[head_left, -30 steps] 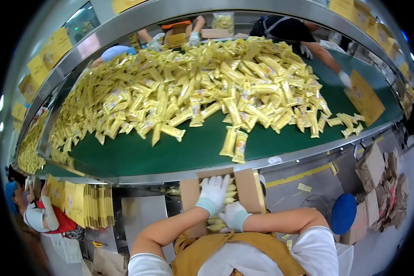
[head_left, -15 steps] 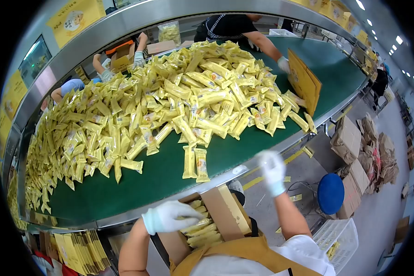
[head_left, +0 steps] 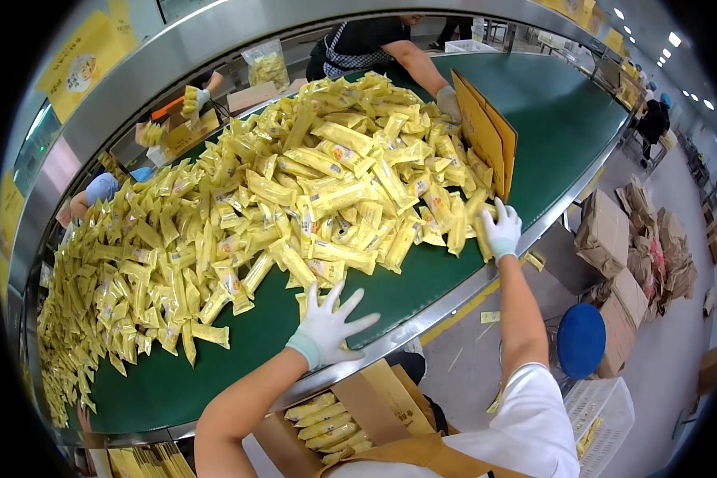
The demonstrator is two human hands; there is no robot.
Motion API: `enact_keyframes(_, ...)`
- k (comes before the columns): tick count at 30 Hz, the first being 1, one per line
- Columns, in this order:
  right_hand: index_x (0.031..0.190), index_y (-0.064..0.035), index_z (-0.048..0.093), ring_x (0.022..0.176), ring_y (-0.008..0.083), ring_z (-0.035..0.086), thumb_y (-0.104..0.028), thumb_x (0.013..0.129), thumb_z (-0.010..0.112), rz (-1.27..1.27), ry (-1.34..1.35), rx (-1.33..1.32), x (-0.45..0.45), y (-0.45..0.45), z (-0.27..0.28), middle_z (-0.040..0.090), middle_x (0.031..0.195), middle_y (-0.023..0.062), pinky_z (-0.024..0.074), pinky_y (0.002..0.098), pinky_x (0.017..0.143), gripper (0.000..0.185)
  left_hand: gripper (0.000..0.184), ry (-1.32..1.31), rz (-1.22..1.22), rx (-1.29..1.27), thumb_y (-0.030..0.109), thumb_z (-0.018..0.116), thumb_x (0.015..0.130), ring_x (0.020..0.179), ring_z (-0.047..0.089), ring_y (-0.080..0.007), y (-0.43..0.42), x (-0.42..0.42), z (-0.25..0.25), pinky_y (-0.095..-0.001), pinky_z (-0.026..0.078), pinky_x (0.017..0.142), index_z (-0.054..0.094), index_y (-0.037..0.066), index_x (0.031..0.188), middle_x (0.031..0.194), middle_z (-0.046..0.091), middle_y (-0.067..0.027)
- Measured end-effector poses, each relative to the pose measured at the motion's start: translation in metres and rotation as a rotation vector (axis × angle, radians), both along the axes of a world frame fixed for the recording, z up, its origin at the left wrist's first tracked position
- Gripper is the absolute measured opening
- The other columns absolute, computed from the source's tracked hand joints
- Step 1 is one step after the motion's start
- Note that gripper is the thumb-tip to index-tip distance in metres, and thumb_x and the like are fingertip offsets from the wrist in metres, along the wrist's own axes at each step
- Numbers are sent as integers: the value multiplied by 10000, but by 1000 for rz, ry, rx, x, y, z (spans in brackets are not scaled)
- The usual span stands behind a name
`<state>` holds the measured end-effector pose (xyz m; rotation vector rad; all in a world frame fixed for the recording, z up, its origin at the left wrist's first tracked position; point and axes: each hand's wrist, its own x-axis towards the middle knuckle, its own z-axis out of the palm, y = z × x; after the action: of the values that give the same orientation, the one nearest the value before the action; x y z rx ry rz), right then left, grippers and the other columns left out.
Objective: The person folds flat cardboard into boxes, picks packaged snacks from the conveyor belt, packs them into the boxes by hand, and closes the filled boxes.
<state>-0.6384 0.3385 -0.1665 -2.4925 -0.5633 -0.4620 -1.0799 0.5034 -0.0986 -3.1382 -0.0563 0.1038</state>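
A heap of yellow wrapped snack packets (head_left: 295,183) covers much of the green conveyor belt (head_left: 406,307). My left hand (head_left: 327,327), in a white glove, has its fingers spread over the belt's near edge. Its palm partly hides packets lying beneath it. At the right end of the heap, my white-gloved right hand (head_left: 502,231) has its fingers apart, with the fingertips beside a packet (head_left: 483,237). Below the belt, in front of my body, an open cardboard carton (head_left: 374,402) contains several packets (head_left: 327,422) in a row.
Across the belt, a co-worker's gloved hand (head_left: 448,103) is at folded yellow cardboard (head_left: 482,131) standing upright by the heap. Another person's hand holds packets (head_left: 190,103) at the far left. A blue stool (head_left: 580,340), white crate (head_left: 601,422) and brown cartons (head_left: 601,239) stand right.
My left hand has moved from the carton up to the belt edge and spread its fingers. My right hand has reached forward to the heap's right end. The upright cardboard has shifted left in view.
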Motion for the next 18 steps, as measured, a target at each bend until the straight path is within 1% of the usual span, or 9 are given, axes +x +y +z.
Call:
enact_keyframes(2, 1302, -258, 667, 1206, 371, 513, -573, 904, 592, 53, 117, -13, -31, 22, 24, 575, 1323, 130, 421, 461, 1051, 514, 797, -40, 55, -43, 705, 642, 758, 1478, 208, -484, 2, 20, -2, -781, 32, 1111, 461, 416, 1478, 1616, 292, -148)
enact_keyframes(4, 1274, -275, 685, 1161, 383, 537, -548, 930, 566, 218, 221, 71, -32, 46, 4, 573, 1312, 152, 433, 475, 1033, 455, 799, -100, 103, -40, 703, 651, 747, 1476, 212, -480, 2, 36, -5, -786, 14, 1108, 476, 412, 1470, 1617, 288, -145)
enact_keyframes(6, 1248, -241, 685, 1188, 412, 525, -502, 968, 525, 270, 317, 139, -46, 72, -19, 564, 1317, 168, 426, 487, 1037, 415, 798, -76, 133, -25, 715, 643, 746, 1486, 193, -461, 0, 41, -5, -784, 3, 1109, 483, 410, 1467, 1617, 293, -129)
enact_keyframes(8, 1289, -175, 629, 1248, 431, 489, -473, 1006, 459, 359, 56, 323, -76, 98, -46, 547, 1343, 184, 413, 485, 1047, 445, 799, -48, 163, -22, 721, 641, 744, 1493, 179, -451, 0, 40, -7, -784, 7, 1109, 491, 405, 1463, 1619, 293, -119)
enact_keyframes(10, 1363, -16, 499, 1319, 398, 436, -435, 1030, 383, 487, 121, 414, -105, 109, -43, 504, 1427, 198, 375, 465, 1090, 548, 752, 28, 209, -30, 702, 619, 778, 1506, 180, -404, 2, 31, -4, -785, 15, 1107, 515, 378, 1449, 1612, 312, -110)
enact_keyframes(12, 1332, 3, 522, 1290, 396, 464, -377, 1022, 426, 589, 381, 535, -128, 124, -43, 515, 1410, 222, 374, 462, 1088, 500, 724, 68, 241, -40, 684, 607, 800, 1507, 200, -377, 5, 17, -10, -786, 24, 1105, 523, 363, 1444, 1607, 324, -111)
enact_keyframes(15, 1248, 27, 559, 1200, 431, 524, -326, 966, 547, 710, 287, 573, -193, 136, -9, 565, 1274, 269, 380, 459, 1082, 452, 682, -30, 249, -49, 640, 607, 822, 1490, 268, -345, 19, -19, -20, -783, 30, 1106, 533, 350, 1436, 1586, 360, -119)
enact_keyframes(16, 1232, 13, 563, 1217, 452, 488, -312, 937, 586, 699, 257, 565, -208, 144, -15, 548, 1275, 262, 362, 493, 1084, 440, 676, -70, 242, -32, 601, 634, 815, 1464, 328, -343, 23, -32, -17, -776, 50, 1106, 538, 338, 1431, 1560, 395, -132)
enact_keyframes(18, 1231, -10, 572, 1243, 469, 437, -321, 920, 618, 673, 70, 470, -240, 156, -24, 515, 1278, 275, 323, 511, 1105, 442, 673, -105, 273, -57, 559, 669, 801, 1442, 363, -342, 33, -60, -17, -769, 67, 1103, 546, 333, 1423, 1533, 425, -145)
